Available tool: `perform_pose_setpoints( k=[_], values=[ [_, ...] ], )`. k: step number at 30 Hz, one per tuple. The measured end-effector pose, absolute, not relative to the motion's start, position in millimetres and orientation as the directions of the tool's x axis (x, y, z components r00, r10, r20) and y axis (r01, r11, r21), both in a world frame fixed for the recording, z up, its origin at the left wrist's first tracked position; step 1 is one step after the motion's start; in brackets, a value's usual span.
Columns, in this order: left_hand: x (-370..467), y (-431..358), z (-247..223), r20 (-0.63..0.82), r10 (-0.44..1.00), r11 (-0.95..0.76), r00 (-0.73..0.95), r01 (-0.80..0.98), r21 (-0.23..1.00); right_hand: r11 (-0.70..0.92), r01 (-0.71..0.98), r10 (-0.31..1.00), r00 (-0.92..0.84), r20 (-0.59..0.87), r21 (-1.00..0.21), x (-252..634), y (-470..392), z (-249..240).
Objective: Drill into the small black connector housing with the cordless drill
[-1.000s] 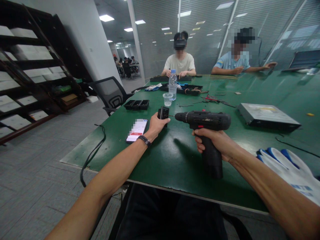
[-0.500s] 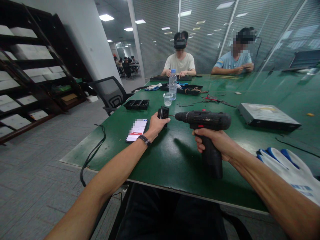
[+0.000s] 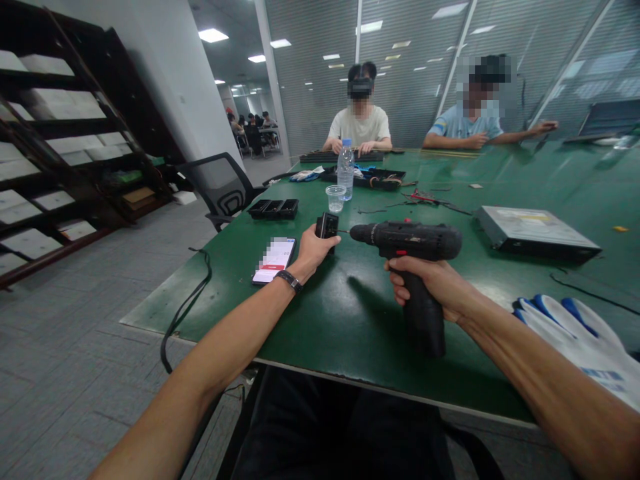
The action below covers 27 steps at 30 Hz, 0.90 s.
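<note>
at a green table [image 3: 310,320], i pinch a small black block [image 3: 327,227] between the thumb and the mostly hidden fingers of my left hand [image 3: 313,252], a watch [image 3: 290,281] at the wrist. my right hand [image 3: 435,283] is wrapped around the grip of a black drill [image 3: 423,241], fingers curled closed on the handle. the drill lies level above the tabletop, its thin bit aimed left at the block's right side; whether the tip touches, i cannot tell. the block is in front of me, left of the drill and just beyond my phone [image 3: 274,261], which lies lit beside my left wrist. past it sit a three-part tray [image 3: 274,209], a clear cup [image 3: 335,198] and a bottle [image 3: 345,170] with a blue cap. to my right are a flat metal box [image 3: 537,233] and, nearer, a white-and-blue glove [image 3: 575,340]. across the table, two people sit, one in a white shirt [image 3: 360,127], one in a blue shirt [image 3: 463,127].
</note>
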<state>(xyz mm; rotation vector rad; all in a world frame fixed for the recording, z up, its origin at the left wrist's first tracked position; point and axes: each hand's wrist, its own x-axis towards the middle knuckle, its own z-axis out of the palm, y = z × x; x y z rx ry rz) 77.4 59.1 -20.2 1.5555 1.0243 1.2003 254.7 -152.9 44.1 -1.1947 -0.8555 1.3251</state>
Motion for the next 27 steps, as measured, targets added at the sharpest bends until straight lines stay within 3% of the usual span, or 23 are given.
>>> perform_pose_setpoints(
  k=[27],
  values=[
    [76.5,56.6,-18.5,0.236,0.953,-0.258,0.189,0.103,0.961,-0.135,-0.258,0.980,0.110,-0.168,-0.957,254.7,-152.3,43.3]
  ],
)
